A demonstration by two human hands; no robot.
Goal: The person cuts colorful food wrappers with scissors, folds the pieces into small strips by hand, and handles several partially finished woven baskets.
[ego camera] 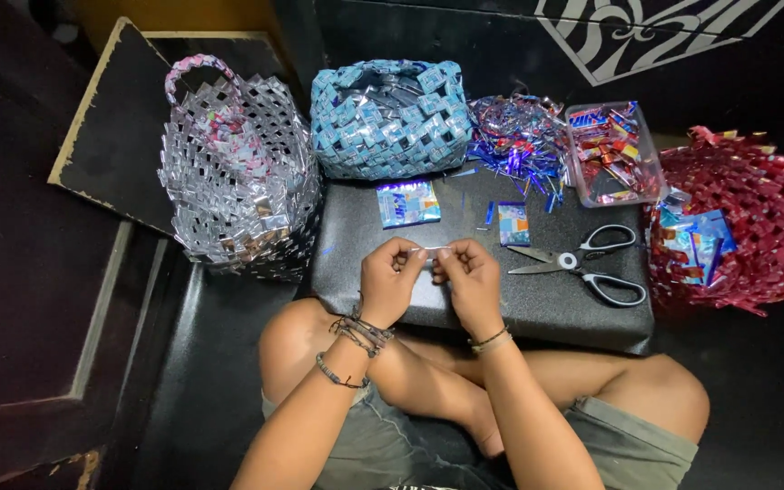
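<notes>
My left hand [390,278] and my right hand [467,275] meet over the near part of a black padded board [356,272]. Together they pinch a thin silvery foil strip [429,251], each hand on one end. Just beyond the hands lie a blue and white wrapper piece [407,202] and a smaller folded wrapper piece [514,224]. A pair of scissors [583,262] with black and white handles lies open to the right of my right hand.
A silver woven wrapper basket [238,172] stands at the left, a blue woven one [387,118] at the back. Shredded foil scraps [514,136], a clear tub of wrappers [612,152] and a red woven piece [755,218] lie at the right. My crossed legs are below.
</notes>
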